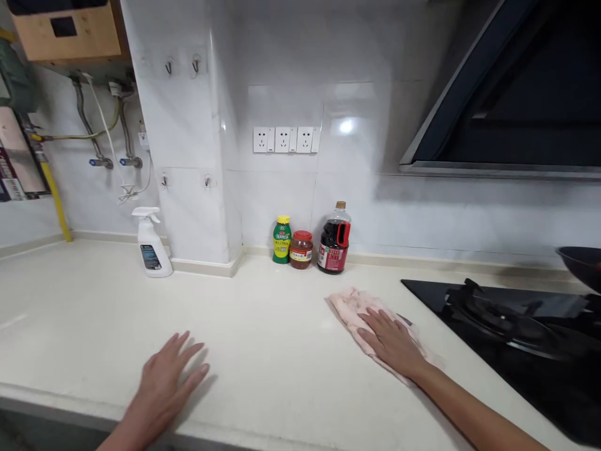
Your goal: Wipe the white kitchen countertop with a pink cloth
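A pale pink cloth (350, 310) lies spread on the white countertop (263, 369), a little left of the stove. My right hand (392, 341) rests on it, palm down with the fingers stretched out flat. Over the counter's front left part is my left hand (166, 379), fingers apart and nothing in it. Whether its fingertips touch the surface I cannot tell.
Along the back wall stand a green bottle (282, 241), a red-lidded jar (301, 250) and a dark sauce bottle (334, 241). A white spray bottle (154, 247) is at the left. A black gas stove (507, 332) sits at right, under a range hood (516, 106).
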Demonstrator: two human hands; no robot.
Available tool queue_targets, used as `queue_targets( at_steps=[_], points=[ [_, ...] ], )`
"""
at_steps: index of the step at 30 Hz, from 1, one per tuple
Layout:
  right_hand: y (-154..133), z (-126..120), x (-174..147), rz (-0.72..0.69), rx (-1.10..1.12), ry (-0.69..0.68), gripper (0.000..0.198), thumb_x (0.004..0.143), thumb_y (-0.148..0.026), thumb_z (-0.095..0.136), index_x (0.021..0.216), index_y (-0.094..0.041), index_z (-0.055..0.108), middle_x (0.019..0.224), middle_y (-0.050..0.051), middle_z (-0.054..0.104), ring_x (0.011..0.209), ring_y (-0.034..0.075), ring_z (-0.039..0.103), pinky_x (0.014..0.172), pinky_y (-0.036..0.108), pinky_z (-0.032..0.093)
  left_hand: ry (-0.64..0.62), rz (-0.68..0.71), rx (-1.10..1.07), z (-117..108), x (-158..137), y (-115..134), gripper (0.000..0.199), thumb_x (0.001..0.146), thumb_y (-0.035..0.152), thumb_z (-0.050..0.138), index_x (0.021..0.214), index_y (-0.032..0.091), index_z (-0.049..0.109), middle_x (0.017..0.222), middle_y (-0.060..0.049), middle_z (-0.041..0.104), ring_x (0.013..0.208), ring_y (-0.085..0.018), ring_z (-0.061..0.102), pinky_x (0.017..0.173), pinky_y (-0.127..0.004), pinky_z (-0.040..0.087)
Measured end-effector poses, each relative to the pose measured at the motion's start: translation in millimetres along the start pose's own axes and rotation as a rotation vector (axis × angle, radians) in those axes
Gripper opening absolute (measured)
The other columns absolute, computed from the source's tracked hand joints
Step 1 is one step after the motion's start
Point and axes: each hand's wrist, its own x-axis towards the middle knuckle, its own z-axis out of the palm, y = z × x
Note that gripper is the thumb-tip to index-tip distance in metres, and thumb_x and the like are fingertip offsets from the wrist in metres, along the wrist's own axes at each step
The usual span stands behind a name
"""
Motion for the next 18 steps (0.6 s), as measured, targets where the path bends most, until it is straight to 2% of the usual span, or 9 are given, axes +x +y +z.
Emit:
queue_targets(
  at_steps=[4,7,9,12,15,18],
  points=[
    [-36.6,-4.3,0.7,0.008,0.084,-0.018,0.057,0.094,-0.058,0.035,0.141,-0.031,0.050,0.165,0.004,0.021,0.151,0.034,0.014,0.118,0.064,0.014,-0.117,0.025,-0.117,5.8,4.8,52.0,0.041,0.097,0.050,0.047,0.128,0.033,0.067,0.147,-0.006,0.057,0.138,-0.030,0.050,0.107,-0.048,0.048],
    [-83.9,-8.6,13.1,-0.045,0.157,-0.007,0.047,0.094,-0.051,0.039,0.130,-0.027,0.056,0.158,0.009,0.036,0.147,0.036,0.026,0.115,0.065,0.018,-0.135,0.004,-0.182,5.2,5.8,69.8,0.042,0.098,0.048,0.046,0.133,0.031,0.063,0.151,-0.007,0.053,0.142,-0.029,0.046,0.111,-0.050,0.044],
    [-123.0,-8.2,16.9,-0.141,0.212,-0.010,0.041,0.093,-0.050,0.044,0.122,-0.025,0.058,0.151,0.010,0.046,0.144,0.034,0.031,0.115,0.061,0.020,-0.111,-0.031,-0.223,3.9,5.8,70.6,0.044,0.098,0.049,0.046,0.134,0.029,0.062,0.152,-0.009,0.051,0.144,-0.030,0.043,0.114,-0.053,0.040],
    [-186.4,-2.9,7.4,-0.332,0.302,-0.037,0.036,0.091,-0.049,0.053,0.116,-0.024,0.058,0.152,0.009,0.045,0.145,0.032,0.028,0.117,0.055,0.017,-0.095,-0.142,-0.289,2.2,6.7,65.4,0.049,0.098,0.052,0.044,0.136,0.025,0.060,0.152,-0.011,0.051,0.144,-0.029,0.042,0.117,-0.055,0.035],
    [-242.4,2.2,-19.9,-0.522,0.391,-0.096,0.029,0.093,-0.048,0.055,0.111,-0.025,0.060,0.154,0.005,0.042,0.146,0.030,0.026,0.118,0.055,0.014,-0.096,-0.193,-0.354,1.0,9.0,61.4,0.051,0.097,0.053,0.043,0.136,0.024,0.060,0.152,-0.011,0.051,0.145,-0.028,0.040,0.119,-0.055,0.032],
    [-278.7,1.8,-55.5,-0.681,0.466,-0.162,0.018,0.095,-0.042,0.057,0.104,-0.026,0.062,0.149,0.001,0.049,0.144,0.026,0.031,0.118,0.054,0.014,-0.079,-0.225,-0.426,-0.7,12.5,59.7,0.052,0.096,0.054,0.044,0.134,0.024,0.062,0.148,-0.011,0.054,0.143,-0.026,0.043,0.120,-0.052,0.031]
  ],
)
